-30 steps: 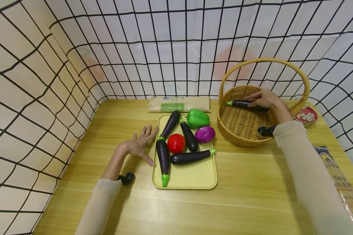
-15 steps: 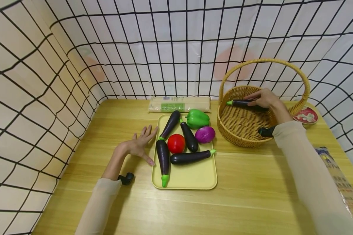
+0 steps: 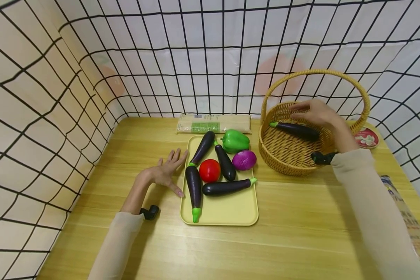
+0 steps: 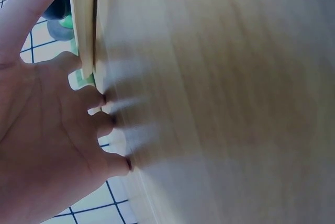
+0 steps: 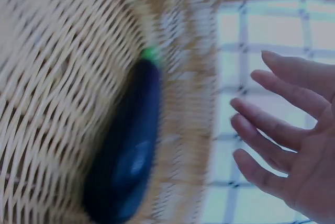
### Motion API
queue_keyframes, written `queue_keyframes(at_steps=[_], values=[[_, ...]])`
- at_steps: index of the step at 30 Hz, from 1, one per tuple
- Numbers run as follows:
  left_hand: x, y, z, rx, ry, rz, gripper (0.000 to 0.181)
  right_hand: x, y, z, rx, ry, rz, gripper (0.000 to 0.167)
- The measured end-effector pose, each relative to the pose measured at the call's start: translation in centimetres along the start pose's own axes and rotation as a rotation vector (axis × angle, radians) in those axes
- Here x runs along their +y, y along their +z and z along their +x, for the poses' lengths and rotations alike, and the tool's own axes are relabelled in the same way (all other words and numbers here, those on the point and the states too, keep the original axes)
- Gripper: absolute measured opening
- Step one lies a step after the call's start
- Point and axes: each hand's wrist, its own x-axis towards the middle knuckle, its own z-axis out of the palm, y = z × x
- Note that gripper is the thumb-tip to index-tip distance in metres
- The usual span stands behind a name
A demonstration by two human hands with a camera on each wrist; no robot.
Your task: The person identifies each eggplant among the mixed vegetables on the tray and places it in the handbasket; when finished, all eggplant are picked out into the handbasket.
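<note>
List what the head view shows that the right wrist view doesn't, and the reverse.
Only the head view: the left hand, yellow tray, red tomato, green pepper, purple onion, four other eggplants and the pale packet behind the tray.
Only the right wrist view: the palm side of the right hand.
Both: that hand, the basket, the eggplant lying in it, and the black-lined white backdrop.

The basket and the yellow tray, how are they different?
The basket is woven with a tall handle; the tray is smooth without one. The basket is rounded and deep; the tray is a shallow rectangle. One eggplant lies in the basket, four eggplants on the tray. Both sit on the table.
</note>
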Motion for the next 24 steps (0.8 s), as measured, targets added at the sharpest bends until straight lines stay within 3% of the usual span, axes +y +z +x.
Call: queue_keyframes(at_steps=[5,8,11,17,24], values=[[0.0,0.0,0.0,-0.008,-0.008,0.007,0.150,-4.1,0.5,-3.0,0.017,-0.125,-0.046,0.057],[0.0,0.0,0.1,-0.013,-0.008,0.001,0.150,-6.4,1.9,-5.0,0.042,-0.224,-0.003,0.053],[0.0,0.0,0.2,-0.011,-0.004,-0.003,0.149,-8.2,4.1,-6.6,0.041,-0.311,0.070,0.051],[0.1,0.0,0.1,-0.008,-0.011,0.011,0.149,-10.2,10.0,-8.8,-0.067,-0.463,0.191,0.058],[0.1,0.1,-0.1,-0.008,-0.010,0.004,0.149,-11.2,15.6,-9.9,-0.134,-0.613,0.175,0.065]])
